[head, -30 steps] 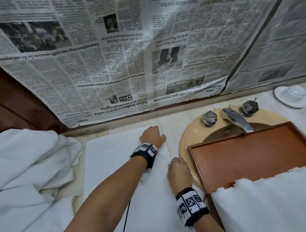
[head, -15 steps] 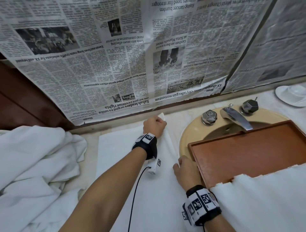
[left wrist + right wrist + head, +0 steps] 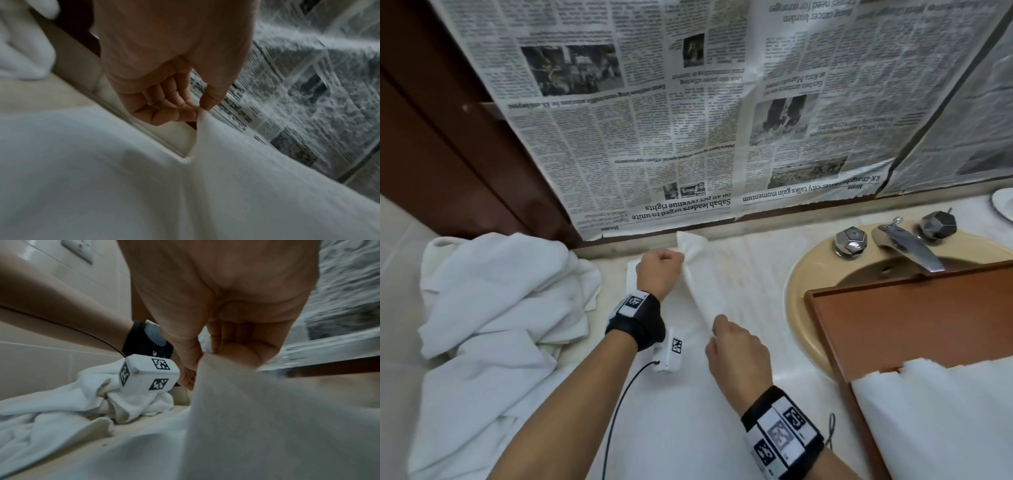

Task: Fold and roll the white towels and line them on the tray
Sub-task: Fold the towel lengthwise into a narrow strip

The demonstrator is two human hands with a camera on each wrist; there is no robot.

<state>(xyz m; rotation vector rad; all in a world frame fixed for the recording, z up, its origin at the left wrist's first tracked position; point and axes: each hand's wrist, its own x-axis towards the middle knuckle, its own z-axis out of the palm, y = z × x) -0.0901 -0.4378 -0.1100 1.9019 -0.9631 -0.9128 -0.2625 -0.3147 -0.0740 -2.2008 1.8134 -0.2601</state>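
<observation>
— Head view first: what are the hands doing?
— The left hand (image 3: 659, 272) pinches the far right corner of the flat towel (image 3: 688, 394) and the right hand (image 3: 736, 353) pinches the same edge nearer, so it stands raised off the counter (image 3: 756, 274).
— And the tray (image 3: 914, 325)?
— It sits over the sink (image 3: 804, 284), bare wood showing; no rolls lined up that I can see.
— Left wrist?
— Thumb and fingers (image 3: 185, 112) nip the towel's corner.
— Right wrist?
— Fingers curl round the raised edge; the crumpled pile (image 3: 61, 410) waits behind.
— Progress?
— Early, I'd judge: first fold underway, all the rolling left.
</observation>
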